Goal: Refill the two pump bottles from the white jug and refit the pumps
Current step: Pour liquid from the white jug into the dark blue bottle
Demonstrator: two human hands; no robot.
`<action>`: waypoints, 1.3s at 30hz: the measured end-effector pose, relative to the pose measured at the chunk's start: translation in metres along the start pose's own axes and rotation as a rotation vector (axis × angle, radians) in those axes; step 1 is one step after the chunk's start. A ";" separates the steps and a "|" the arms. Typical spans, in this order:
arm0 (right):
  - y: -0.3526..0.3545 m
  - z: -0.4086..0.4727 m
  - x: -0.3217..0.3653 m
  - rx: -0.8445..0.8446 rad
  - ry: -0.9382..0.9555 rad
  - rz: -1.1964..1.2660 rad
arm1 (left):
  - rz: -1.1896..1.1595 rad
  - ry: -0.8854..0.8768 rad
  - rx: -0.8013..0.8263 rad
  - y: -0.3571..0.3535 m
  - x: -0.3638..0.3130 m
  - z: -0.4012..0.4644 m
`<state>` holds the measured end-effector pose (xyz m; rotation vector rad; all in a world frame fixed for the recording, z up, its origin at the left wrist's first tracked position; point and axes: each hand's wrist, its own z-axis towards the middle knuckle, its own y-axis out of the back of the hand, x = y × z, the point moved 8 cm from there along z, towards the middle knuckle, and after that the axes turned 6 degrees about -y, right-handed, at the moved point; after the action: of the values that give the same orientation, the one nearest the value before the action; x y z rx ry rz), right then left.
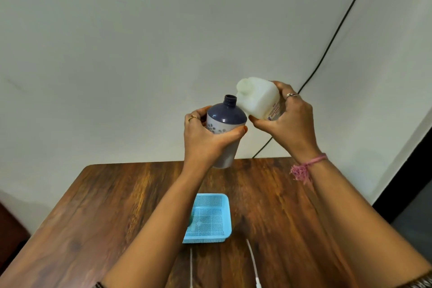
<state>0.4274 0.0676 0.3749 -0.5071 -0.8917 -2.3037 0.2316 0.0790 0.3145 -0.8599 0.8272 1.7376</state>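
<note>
Biggest thing in view is the pale wall point(163, 42) filling the whole top half, with a black cable point(336, 30) running diagonally down it toward the far edge of the tabletop. Below that you've got the dark wooden tabletop point(105, 206), grain running away from you.

Your two forearms come up from the bottom of the frame and meet above the far end of the tabletop. Your right hand point(289, 121) is wrapped around the white jug point(257, 98), fingers over the top and thumb underneath, and the jug is tipped over on its side with its top end pointing left, right next to the bottle's neck. Can't tell if anything is actually coming out. There's a ring on that hand and a pink thread band point(306, 166) on the wrist.

Your left hand point(205, 138) is gripping the pump bottle point(225, 117) around its body, held up in the air and leaning a bit to the right. It's got a dark blue shoulder and an open threaded neck, no pump on it, and a pale lower body with a little flower print. Ring on that hand too.

Down on the tabletop, close to you between your arms, sits a light blue mesh basket point(210, 237). Just in front of it are two thin white tubes point(252, 262), the right one curved.
</note>
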 end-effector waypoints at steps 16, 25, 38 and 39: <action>0.018 0.036 0.013 -0.010 0.295 -0.160 | -0.012 -0.023 -0.029 -0.013 -0.014 0.014; 0.023 0.041 0.011 -0.017 0.367 -0.228 | -0.030 -0.016 -0.030 -0.021 -0.015 0.015; 0.030 0.052 0.016 -0.033 0.454 -0.252 | -0.057 -0.018 -0.037 -0.027 -0.021 0.020; 0.030 0.052 0.016 -0.032 0.462 -0.255 | -0.057 -0.019 -0.036 -0.027 -0.021 0.020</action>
<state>0.4418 0.0803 0.4341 0.1391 -0.7214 -2.5136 0.2597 0.0935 0.3387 -0.8815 0.7540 1.7124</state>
